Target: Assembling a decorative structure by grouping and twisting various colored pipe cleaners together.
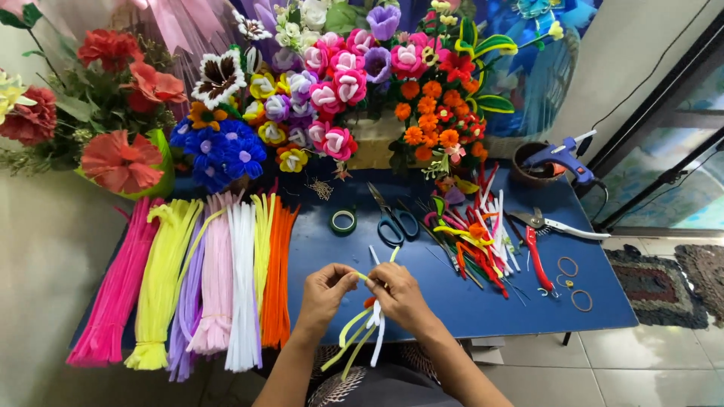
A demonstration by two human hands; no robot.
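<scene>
- Both hands meet low in the frame's centre: left hand (324, 292) and right hand (398, 295) each pinch a small bundle of yellow and white pipe cleaners (365, 325), fingers closed on it.
- Blue table (452, 301) lies beneath.
- Scissors (392, 218) and green tape roll (344, 221) sit above the hands.
- Bundled pipe cleaners (219, 279) fill the lower left.
</scene>
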